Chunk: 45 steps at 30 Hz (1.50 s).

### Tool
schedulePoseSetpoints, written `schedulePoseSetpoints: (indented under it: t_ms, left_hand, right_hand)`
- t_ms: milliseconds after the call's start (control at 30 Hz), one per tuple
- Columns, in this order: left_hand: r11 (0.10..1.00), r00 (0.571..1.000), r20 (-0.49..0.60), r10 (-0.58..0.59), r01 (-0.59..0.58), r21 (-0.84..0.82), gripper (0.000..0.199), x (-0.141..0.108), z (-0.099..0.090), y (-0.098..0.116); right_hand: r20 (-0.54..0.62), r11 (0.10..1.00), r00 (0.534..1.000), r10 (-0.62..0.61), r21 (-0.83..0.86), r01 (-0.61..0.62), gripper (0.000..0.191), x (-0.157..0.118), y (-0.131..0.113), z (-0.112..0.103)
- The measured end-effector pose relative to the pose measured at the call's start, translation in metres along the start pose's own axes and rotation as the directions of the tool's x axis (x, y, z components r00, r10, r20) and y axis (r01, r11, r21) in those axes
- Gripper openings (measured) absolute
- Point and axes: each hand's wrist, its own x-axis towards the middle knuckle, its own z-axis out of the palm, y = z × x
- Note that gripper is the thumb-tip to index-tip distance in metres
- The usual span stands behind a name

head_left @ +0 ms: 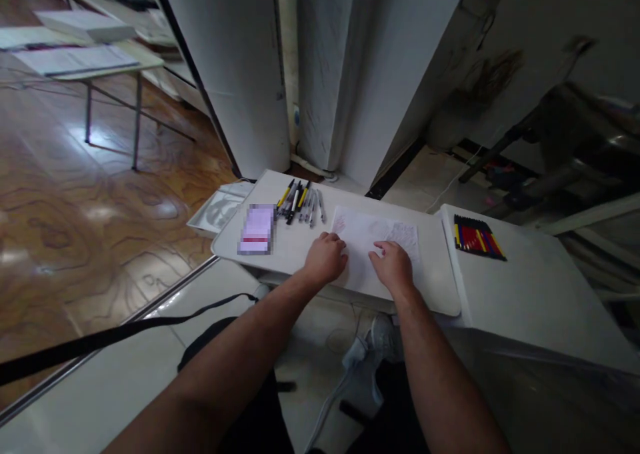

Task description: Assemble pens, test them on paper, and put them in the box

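A sheet of white paper (pixel 360 271) with faint pen scribbles along its far side lies on the small white table (pixel 435 294). My left hand (pixel 326 257) rests at the paper's left edge, fingers loosely bent and a little apart, with nothing visible in them. Over the right part of the sheet is my right hand (pixel 393 264), its thumb and index finger apart, holding nothing. Beyond my left hand several pens (pixel 301 202) lie side by side, some yellow and black, others clear. A phone-like object with a blurred lilac screen (pixel 257 229) lies left of them.
Adjoining on the right, a white surface (pixel 530 294) carries a row of black, red and yellow pens (pixel 479 237). A white box-like panel (pixel 350 61) rises behind the table. A cable (pixel 330 397) runs by my shoe (pixel 384 339). Another table (pixel 100 67) stands far left.
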Motion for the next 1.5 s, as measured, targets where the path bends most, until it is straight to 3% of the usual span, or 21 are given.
schedulePoseSetpoints:
  t_ms: [200,333,400,500,567,667,900,1500]
  left_hand:
    - [1.000,0.999,0.036,0.008,-0.008,-0.003,0.025,0.001,0.000,-0.006]
    - [0.988,0.987,-0.054,-0.149,0.147,-0.044,0.028,0.014,-0.010,-0.021]
    - [0.961,0.944,-0.180,-0.277,0.273,-0.043,0.027,0.023,-0.020,-0.037]
    - [0.887,0.833,-0.332,-0.442,0.462,-0.023,0.030,0.033,-0.036,-0.066]
    - [0.835,0.771,-0.386,-0.507,0.550,0.004,0.032,0.038,-0.044,-0.086]
    - [0.776,0.717,-0.403,-0.568,0.630,0.027,0.034,0.041,-0.049,-0.109]
    - [0.750,0.705,-0.353,-0.615,0.662,0.015,0.037,0.045,-0.042,-0.130]
    - [0.744,0.711,-0.296,-0.638,0.668,0.001,0.035,0.051,-0.042,-0.125]
  right_hand:
    - [0.099,0.995,0.993,-0.061,-0.078,0.069,0.032,0.000,0.007,0.010]
    - [0.111,0.995,0.992,-0.061,-0.070,0.069,0.032,0.002,0.008,0.009]
    - [0.119,0.997,0.992,-0.050,-0.061,0.057,0.031,0.002,0.007,0.008]
    - [0.127,0.999,0.991,-0.032,-0.037,0.037,0.031,0.003,0.007,0.008]
    - [0.130,0.999,0.991,-0.024,-0.024,0.027,0.031,0.004,0.007,0.007]
    - [0.132,1.000,0.991,-0.023,-0.014,0.025,0.030,0.004,0.008,0.007]
    - [0.130,0.999,0.991,-0.027,0.021,0.024,0.028,0.006,0.010,0.009]
    - [0.116,0.998,0.992,-0.045,0.052,0.039,0.028,0.003,0.008,0.009]
